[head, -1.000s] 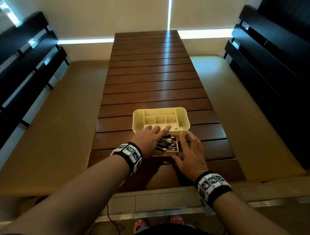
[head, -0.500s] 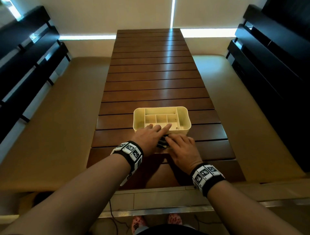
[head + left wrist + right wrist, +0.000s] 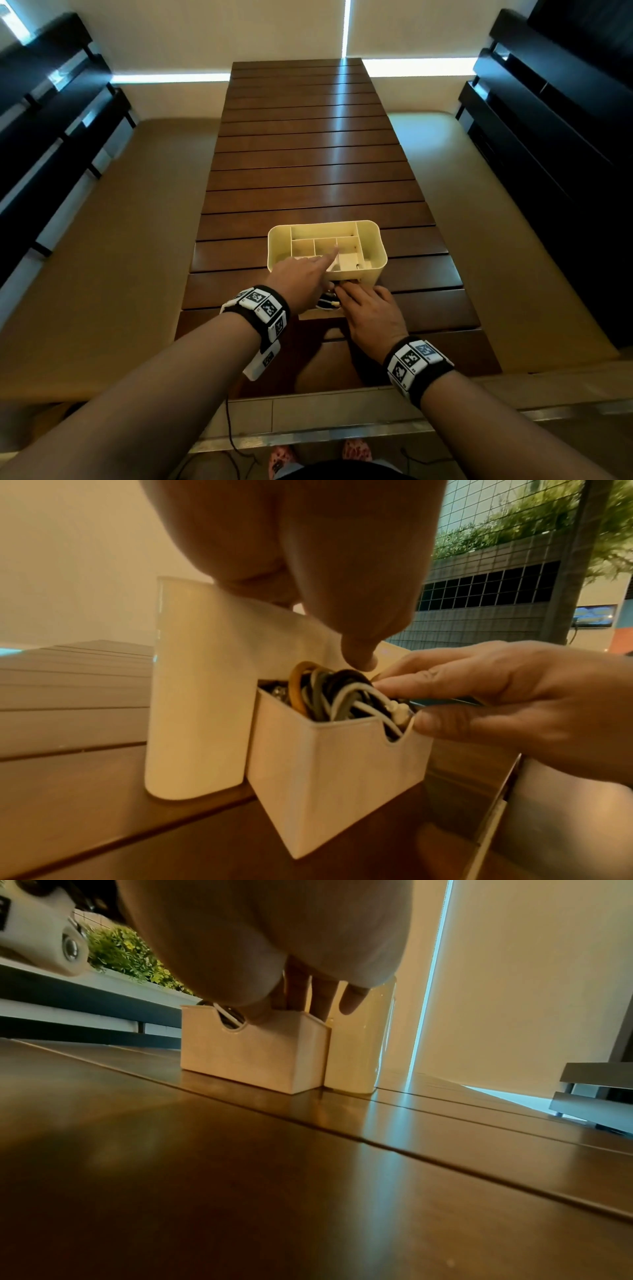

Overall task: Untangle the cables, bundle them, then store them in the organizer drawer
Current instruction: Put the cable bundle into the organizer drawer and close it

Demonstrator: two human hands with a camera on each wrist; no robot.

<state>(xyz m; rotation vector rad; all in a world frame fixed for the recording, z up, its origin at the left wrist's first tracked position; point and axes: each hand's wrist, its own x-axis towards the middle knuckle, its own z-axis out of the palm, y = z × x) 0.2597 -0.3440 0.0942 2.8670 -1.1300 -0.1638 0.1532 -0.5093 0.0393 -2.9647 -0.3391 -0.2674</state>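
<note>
A glossy slatted wood table (image 3: 308, 164) carries a smooth cream plastic organizer (image 3: 373, 270); its drawer (image 3: 335, 772) looks matt.

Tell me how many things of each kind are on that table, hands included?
Organizer: 1
Drawer, pulled partly out: 1
Cable bundle, several colours, strands too tangled to count: 1
Hands, left hand and right hand: 2
Total: 5
</note>
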